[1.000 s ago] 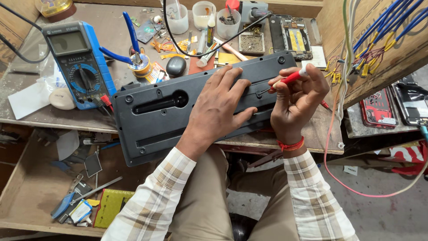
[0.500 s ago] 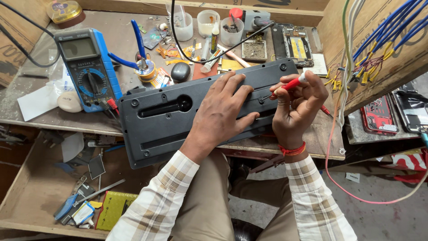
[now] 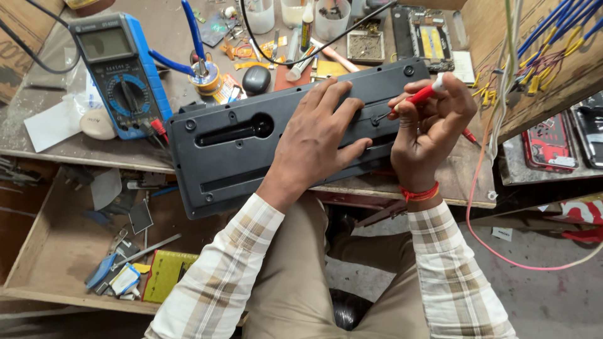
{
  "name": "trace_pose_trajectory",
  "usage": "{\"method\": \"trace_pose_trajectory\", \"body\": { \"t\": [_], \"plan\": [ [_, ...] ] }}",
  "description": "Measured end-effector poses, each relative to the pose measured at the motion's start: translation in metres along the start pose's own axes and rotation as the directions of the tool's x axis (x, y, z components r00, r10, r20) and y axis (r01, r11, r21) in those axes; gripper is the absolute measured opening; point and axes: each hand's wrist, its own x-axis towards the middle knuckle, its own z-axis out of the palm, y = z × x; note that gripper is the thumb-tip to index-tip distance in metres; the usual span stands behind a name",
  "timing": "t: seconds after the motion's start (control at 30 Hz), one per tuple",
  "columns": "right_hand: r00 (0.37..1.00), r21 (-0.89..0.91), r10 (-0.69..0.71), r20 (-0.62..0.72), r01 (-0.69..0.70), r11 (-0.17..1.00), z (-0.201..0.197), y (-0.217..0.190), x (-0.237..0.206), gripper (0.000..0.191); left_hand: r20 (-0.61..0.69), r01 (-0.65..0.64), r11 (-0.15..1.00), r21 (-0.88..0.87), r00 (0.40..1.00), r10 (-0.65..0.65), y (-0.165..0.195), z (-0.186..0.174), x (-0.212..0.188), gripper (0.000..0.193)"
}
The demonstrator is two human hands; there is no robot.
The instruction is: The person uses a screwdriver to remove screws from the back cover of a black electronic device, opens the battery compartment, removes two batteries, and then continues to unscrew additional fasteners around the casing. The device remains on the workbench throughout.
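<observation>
A long black plastic casing lies back-up across the front edge of the workbench, with an oblong slot and several screw holes. My left hand presses flat on its middle. My right hand grips a small red-handled screwdriver, its tip set into a hole near the casing's right end. A red thread circles my right wrist.
A blue multimeter with red and black leads stands at the left. Blue-handled pliers, plastic cups, a glue tube and circuit boards crowd the back. Coloured wires hang at the right. An open drawer below holds scrap tools.
The view has shifted slightly, so the casing sits further right in frame. Both hands stay on the casing; my right hand keeps the screwdriver at the same hole.
</observation>
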Motion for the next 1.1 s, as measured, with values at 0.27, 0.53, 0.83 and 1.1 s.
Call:
{"method": "trace_pose_trajectory", "body": {
  "t": [0.27,0.53,0.83,1.1],
  "plan": [
    [0.999,-0.032,-0.025,0.028,0.026,0.999,-0.0006,-0.0005,0.0017,0.049,-0.01,-0.013,1.0,0.015,1.0,0.013,-0.0005,0.0022,-0.0018,0.057],
    [0.999,-0.022,-0.047,0.019,0.048,0.999,0.0006,0.0009,0.002,0.052,-0.017,-0.04,0.999,0.011,0.999,0.04,-0.0037,0.0051,-0.0026,0.057],
    [0.996,-0.048,-0.077,0.048,0.08,0.996,0.0001,-0.0003,0.0039,0.051,-0.008,-0.035,0.999,0.016,0.999,0.036,-0.0035,0.0068,-0.0027,0.055],
    [0.997,-0.048,-0.061,0.041,0.063,0.997,0.0002,0.0,0.0034,0.051,-0.011,-0.04,0.999,0.024,0.999,0.04,-0.0039,0.0082,-0.0032,0.055]
  ]
}}
